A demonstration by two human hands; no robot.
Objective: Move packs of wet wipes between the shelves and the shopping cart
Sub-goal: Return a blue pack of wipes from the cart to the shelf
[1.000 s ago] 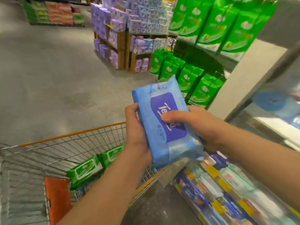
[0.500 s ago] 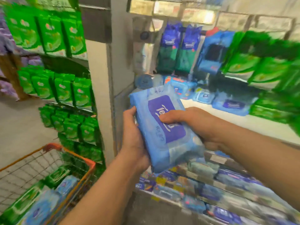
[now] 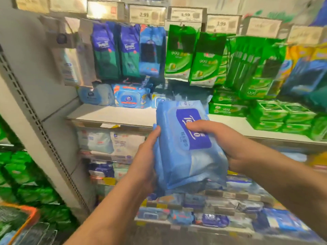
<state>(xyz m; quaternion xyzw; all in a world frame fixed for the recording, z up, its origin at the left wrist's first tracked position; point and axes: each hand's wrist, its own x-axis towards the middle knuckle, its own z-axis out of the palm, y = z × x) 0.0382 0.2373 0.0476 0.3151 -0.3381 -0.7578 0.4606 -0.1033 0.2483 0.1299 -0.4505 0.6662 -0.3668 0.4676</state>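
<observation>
A blue pack of wet wipes (image 3: 187, 149) is held up in front of the shelving by both hands, its dark blue label panel turned toward the camera. The left hand (image 3: 145, 160) is wrapped round the pack's left edge, thumb up along the side; the right hand (image 3: 228, 145) is clamped on the right edge, fingers curled across the label. The pack is carried in the air, tilted, just before the front lip of the white shelf (image 3: 113, 114) and clear of it.

On that shelf, blue lidded wipe packs (image 3: 130, 97) are lined up at the back left, and green packs (image 3: 276, 115) are stacked to the right (blurred, so the print cannot be read). Above, tall dark blue-and-green packs (image 3: 115, 50) and green hanging packs (image 3: 191, 55) are displayed under price tags (image 3: 146, 15). The orange rim of the shopping cart (image 3: 26, 220) is glimpsed at lower left.
</observation>
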